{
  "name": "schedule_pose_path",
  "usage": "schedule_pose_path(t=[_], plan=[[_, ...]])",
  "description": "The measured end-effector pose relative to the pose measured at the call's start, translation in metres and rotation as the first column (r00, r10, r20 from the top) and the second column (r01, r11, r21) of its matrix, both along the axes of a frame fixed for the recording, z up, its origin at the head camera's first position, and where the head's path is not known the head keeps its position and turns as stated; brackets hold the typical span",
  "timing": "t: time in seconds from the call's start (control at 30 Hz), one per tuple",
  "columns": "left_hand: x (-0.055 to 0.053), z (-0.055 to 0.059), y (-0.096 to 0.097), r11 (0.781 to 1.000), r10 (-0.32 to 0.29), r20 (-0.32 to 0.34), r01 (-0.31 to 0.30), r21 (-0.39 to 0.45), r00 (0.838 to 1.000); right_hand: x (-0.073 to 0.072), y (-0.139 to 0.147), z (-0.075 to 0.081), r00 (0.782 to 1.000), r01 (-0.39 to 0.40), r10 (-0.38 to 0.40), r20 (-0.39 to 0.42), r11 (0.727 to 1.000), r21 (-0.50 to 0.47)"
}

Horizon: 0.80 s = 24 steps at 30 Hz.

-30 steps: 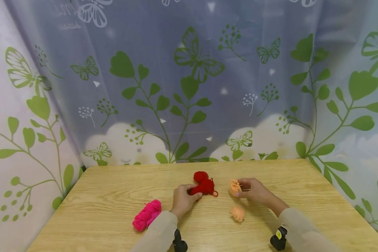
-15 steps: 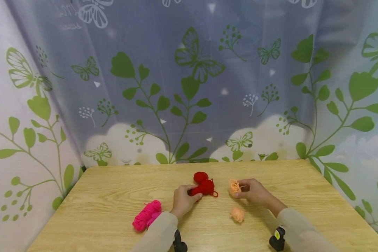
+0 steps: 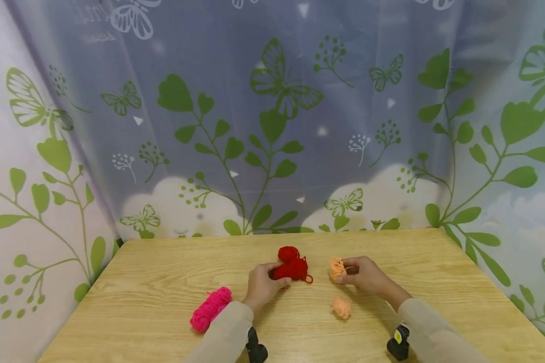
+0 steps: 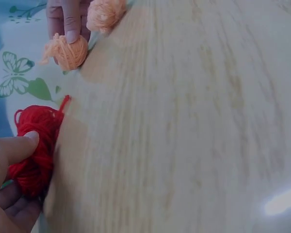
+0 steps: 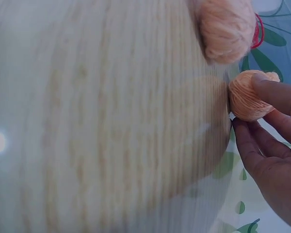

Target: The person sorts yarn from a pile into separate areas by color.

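My left hand (image 3: 262, 287) grips a skein of red yarn (image 3: 295, 270) on the table, thumb on the near side, as the left wrist view also shows. Behind that skein lies a second red yarn ball (image 3: 288, 253). To the right, my right hand (image 3: 367, 276) pinches a peach yarn ball (image 5: 248, 97) between thumb and fingers. Nearer to me, another peach yarn ball (image 3: 341, 307) lies loose on the table. Left of my left forearm is bright pink yarn (image 3: 210, 310), partly hidden by the sleeve.
The wooden table (image 3: 154, 272) has its far edge against a printed curtain (image 3: 218, 151) with leaves and butterflies. Similar curtains hang at both sides. A black wrist camera (image 3: 257, 347) sits on the left sleeve, and another black camera (image 3: 398, 343) on the right.
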State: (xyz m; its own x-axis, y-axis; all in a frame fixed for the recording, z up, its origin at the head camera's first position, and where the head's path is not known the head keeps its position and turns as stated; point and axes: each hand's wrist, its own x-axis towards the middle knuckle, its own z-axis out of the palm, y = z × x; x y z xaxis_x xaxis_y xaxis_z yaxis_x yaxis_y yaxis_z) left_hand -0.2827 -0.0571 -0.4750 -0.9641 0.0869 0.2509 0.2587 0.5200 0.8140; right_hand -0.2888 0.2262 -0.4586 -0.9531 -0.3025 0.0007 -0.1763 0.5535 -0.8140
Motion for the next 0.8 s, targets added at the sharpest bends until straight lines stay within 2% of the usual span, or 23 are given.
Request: schedule_pose_path(t=[0.2, 0.47, 0.63, 0.8], plan=[[0.003, 0.013, 0.0, 1.0, -0.014, 0.033, 0.014, 0.005, 0.999, 0.001, 0.0, 0.0, 1.0, 0.006, -0.006, -0.002, 1.0, 0.007], [0.016, 0.038, 0.017, 0.991, -0.136, 0.025, 0.135, 0.012, 0.99, 0.002, -0.001, 0.001, 1.0, -0.002, 0.002, -0.008, 1.0, -0.014], [0.027, 0.041, 0.035, 0.975, -0.214, 0.065, 0.21, 0.069, 0.975, 0.0, 0.0, -0.002, 1.0, -0.009, 0.009, -0.023, 1.0, -0.011], [0.036, 0.035, 0.051, 0.961, -0.266, 0.129, 0.252, 0.118, 0.955, -0.002, 0.001, -0.004, 0.999, -0.026, 0.026, -0.037, 1.0, -0.017]])
